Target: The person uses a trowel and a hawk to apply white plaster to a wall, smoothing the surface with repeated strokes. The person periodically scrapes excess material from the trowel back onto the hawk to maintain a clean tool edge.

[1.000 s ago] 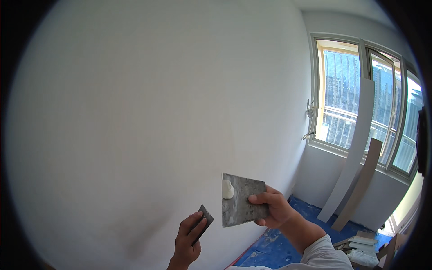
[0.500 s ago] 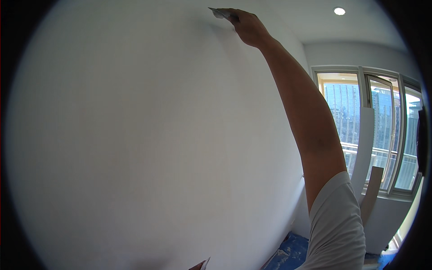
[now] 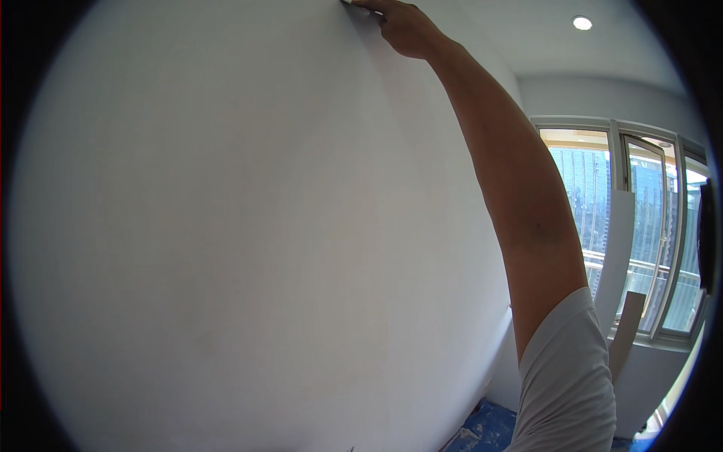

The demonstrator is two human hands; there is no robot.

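My right arm stretches up to the top of the white wall (image 3: 248, 226). My right hand (image 3: 408, 30) is closed around a putty knife (image 3: 363, 12), whose thin blade lies at or very close to the wall; the frame's upper edge cuts off part of it. A soft shadow falls on the wall beneath the blade. At the lower edge, only the tip of a thin blade or plate (image 3: 352, 450) shows. My left hand is out of the picture.
A window (image 3: 580, 196) with an open casement stands on the right. Pale boards (image 3: 627, 331) lean near it. Blue, white-spotted sheeting (image 3: 486, 428) lies at the wall's foot. A round ceiling light (image 3: 582, 23) glows above.
My right hand and the putty knife are slightly higher and further left in the picture. My left hand has dropped out below, leaving only a blade tip. The window sits a little lower.
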